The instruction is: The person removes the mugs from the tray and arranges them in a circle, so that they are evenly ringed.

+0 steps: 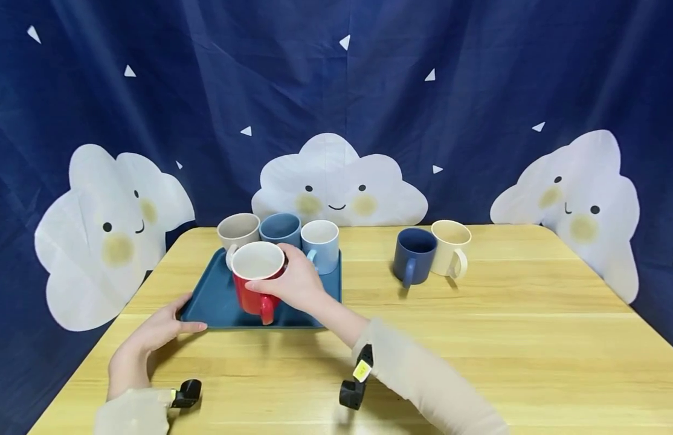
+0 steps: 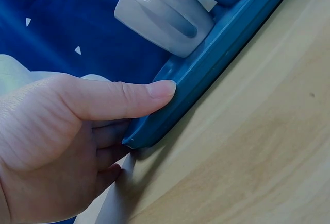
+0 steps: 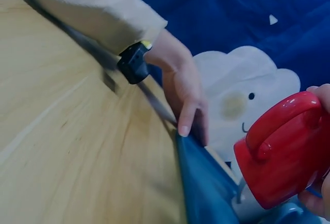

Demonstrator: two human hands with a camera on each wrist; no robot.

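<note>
Head view: the red mug [image 1: 256, 284] is over the front of the blue tray [image 1: 211, 305], gripped around its rim and body by the right hand [image 1: 295, 281], fingers curled on it. Whether its base touches the tray floor cannot be told. The handle faces the person. The left hand [image 1: 161, 329] steadies the tray's near left corner, thumb on top of the rim [image 2: 206, 64] and fingers curled beneath its edge.

Procedure, as judged: keep the mug upright, keep it clear of the three mugs behind it, and keep the tray pinned so it does not slide.

Count: four mugs on the tray, namely the red mug, a beige mug [image 1: 237, 230], a grey-blue mug [image 1: 280, 229] and a light blue mug [image 1: 321, 241]. Two mugs stand touching on the table [image 1: 478, 338] to the right, well apart from the tray: a dark blue mug [image 1: 414, 255] and a cream mug [image 1: 450, 246]. One tray.
</note>
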